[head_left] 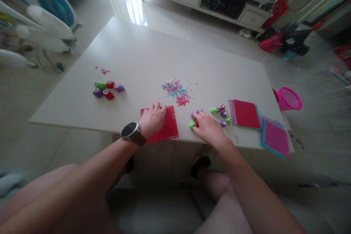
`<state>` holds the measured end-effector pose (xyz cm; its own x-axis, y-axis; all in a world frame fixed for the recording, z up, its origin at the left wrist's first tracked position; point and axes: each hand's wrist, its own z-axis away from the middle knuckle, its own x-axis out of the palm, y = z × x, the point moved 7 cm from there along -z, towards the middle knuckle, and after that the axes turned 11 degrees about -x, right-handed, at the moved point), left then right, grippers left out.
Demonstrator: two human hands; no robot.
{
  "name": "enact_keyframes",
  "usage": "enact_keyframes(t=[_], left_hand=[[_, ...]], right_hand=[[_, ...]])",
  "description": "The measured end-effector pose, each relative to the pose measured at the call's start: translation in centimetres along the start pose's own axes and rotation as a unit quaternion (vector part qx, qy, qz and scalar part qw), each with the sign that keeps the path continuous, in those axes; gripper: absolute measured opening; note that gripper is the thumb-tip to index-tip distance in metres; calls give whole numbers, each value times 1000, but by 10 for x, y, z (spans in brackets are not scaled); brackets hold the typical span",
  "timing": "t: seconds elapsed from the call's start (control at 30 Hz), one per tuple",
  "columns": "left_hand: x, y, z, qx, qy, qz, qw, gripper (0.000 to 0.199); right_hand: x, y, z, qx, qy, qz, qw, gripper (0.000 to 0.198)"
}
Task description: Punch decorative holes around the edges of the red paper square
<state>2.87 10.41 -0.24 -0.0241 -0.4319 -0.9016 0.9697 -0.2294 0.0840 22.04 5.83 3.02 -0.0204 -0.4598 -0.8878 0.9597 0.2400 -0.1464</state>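
A sheet of red paper (170, 124) with small holes punched along its edges lies at the table's near edge. My left hand (153, 119) rests on it, fingers spread and palm down, covering its left part. Over a small cluster of craft punches my right hand (207, 126) reaches in, thumb and forefinger apart. Around its fingertips show a purple punch (193, 115), a green punch (191, 126) and a red punch (197, 124). Whether the fingertips touch any of these is unclear. Just right of this hand sit several more punches (225, 114).
Colourful punched-out confetti (178, 91) is scattered mid-table. Several punches (106, 90) stand at the left, near a few red bits (104, 71). Stacked red sheets (246, 114) and purple punched sheets (275, 137) lie at the right. A pink basket (289, 98) is beyond the table's right edge.
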Motion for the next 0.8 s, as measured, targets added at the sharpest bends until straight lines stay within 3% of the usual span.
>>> enact_keyframes(t=[0.37, 0.6, 0.8], left_hand=[[-2, 1, 10, 0, 4, -3, 1000, 46], [-7, -3, 3, 7, -4, 8, 1000, 40], [-5, 2, 6, 7, -8, 2, 1000, 48]], right_hand=[[12, 11, 1, 10, -36, -16, 999, 41], [5, 5, -1, -8, -40, 17, 999, 39], [2, -1, -2, -21, -41, 53, 998, 36]])
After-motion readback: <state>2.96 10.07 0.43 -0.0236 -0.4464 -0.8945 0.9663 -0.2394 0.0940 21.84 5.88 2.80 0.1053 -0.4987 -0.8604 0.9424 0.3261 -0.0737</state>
